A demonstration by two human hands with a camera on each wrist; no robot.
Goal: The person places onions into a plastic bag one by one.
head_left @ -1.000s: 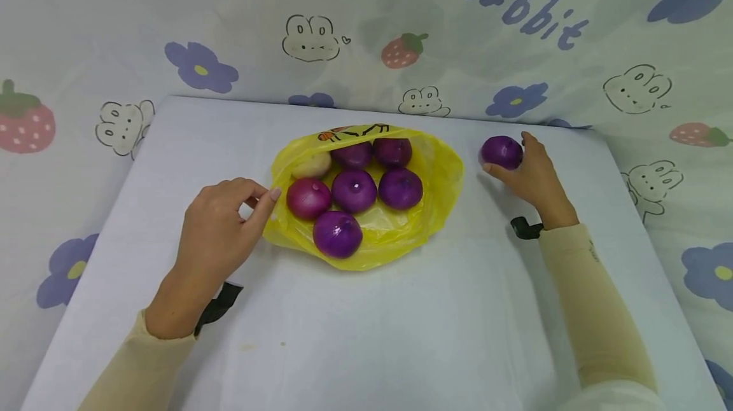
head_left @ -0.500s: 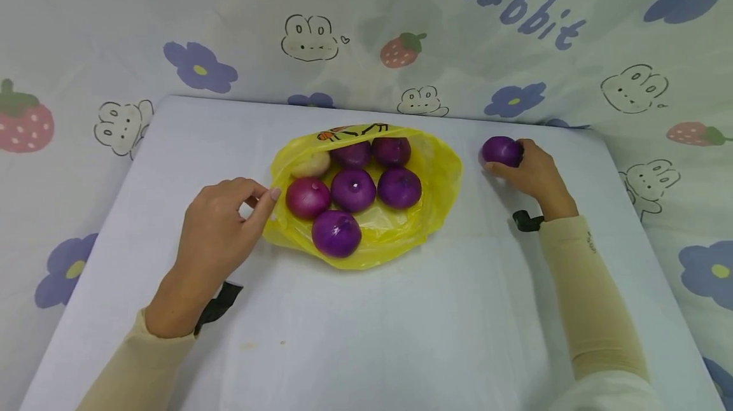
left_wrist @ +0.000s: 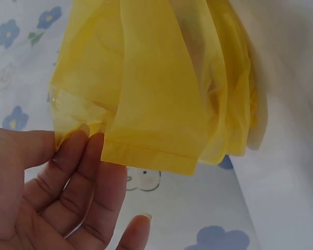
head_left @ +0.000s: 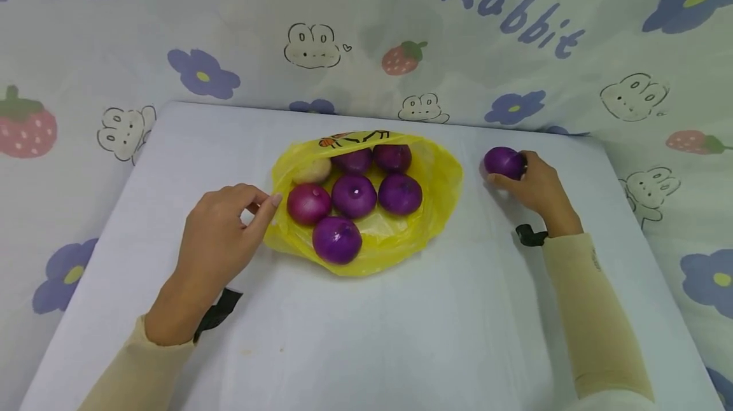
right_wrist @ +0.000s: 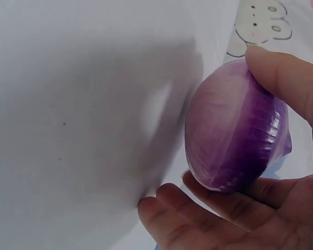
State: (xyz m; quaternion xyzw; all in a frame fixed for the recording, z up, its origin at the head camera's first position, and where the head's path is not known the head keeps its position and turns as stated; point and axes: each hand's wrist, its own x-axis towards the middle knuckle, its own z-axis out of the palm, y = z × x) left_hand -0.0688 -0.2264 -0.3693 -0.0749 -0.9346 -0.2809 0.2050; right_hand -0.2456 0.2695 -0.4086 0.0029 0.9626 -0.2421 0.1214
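A yellow plastic bag (head_left: 441,175) lies with its mouth spread wide, showing several purple onions (head_left: 354,196) and one pale, whitish round item (head_left: 312,170) inside. At the bag's left rim, my left hand (head_left: 220,229) pinches the edge of the plastic between thumb and fingers; the left wrist view shows the fingertips (left_wrist: 81,133) on the thin film. Off to the right of the bag, my right hand (head_left: 538,185) holds a single purple onion (right_wrist: 237,127), thumb on one side and fingers on the other, close over the table.
The white table (head_left: 366,347) ends at a back edge just behind the bag and the single onion. Behind it hangs a cloth (head_left: 355,4) printed with rabbits, flowers and strawberries. Black straps (head_left: 220,312) show at both wrists.
The right hand's raised fingers have come down around the single onion, which stays in nearly the same spot. The left hand keeps its pinch on the bag. The head view has tilted up slightly.
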